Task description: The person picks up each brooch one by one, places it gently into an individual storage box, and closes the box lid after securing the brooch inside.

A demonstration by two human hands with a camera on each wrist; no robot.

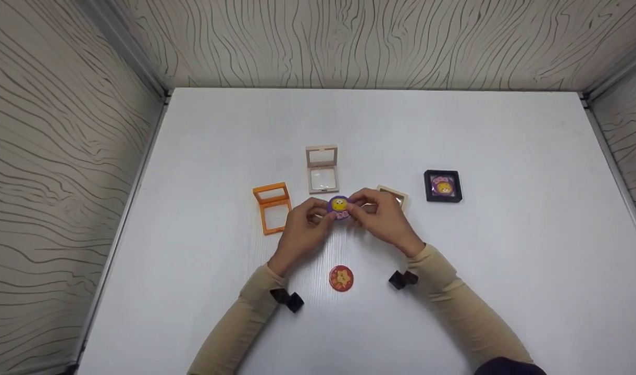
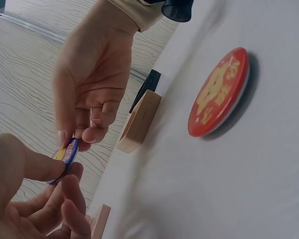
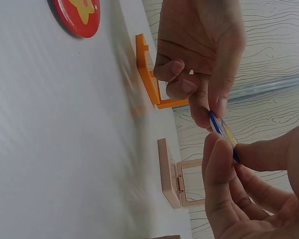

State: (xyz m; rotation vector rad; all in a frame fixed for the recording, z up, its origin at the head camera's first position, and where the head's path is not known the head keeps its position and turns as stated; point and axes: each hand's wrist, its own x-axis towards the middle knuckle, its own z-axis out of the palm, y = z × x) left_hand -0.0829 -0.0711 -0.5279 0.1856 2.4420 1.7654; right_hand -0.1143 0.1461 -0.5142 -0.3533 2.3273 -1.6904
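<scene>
Between my two hands is a round purple badge (image 1: 339,208) with a yellow cartoon face on it, raised over the table. My left hand (image 1: 303,229) pinches its left edge between thumb and fingers. On the opposite edge, the thumb and fingers of my right hand (image 1: 388,219) pinch it too. Both wrist views show the badge edge-on, tilted, with thumbs on its printed face. Beyond the hands stands a beige frame case (image 1: 323,177) with its lid up. Nearer me, a red round badge (image 1: 341,278) with a yellow star lies on the table.
An orange frame case (image 1: 274,208), lid raised, stands left of my left hand. Another beige case (image 1: 396,197) is partly hidden behind my right hand. Farther right lies a black case (image 1: 443,186) with a purple badge inside. Patterned walls border the white table (image 1: 234,125).
</scene>
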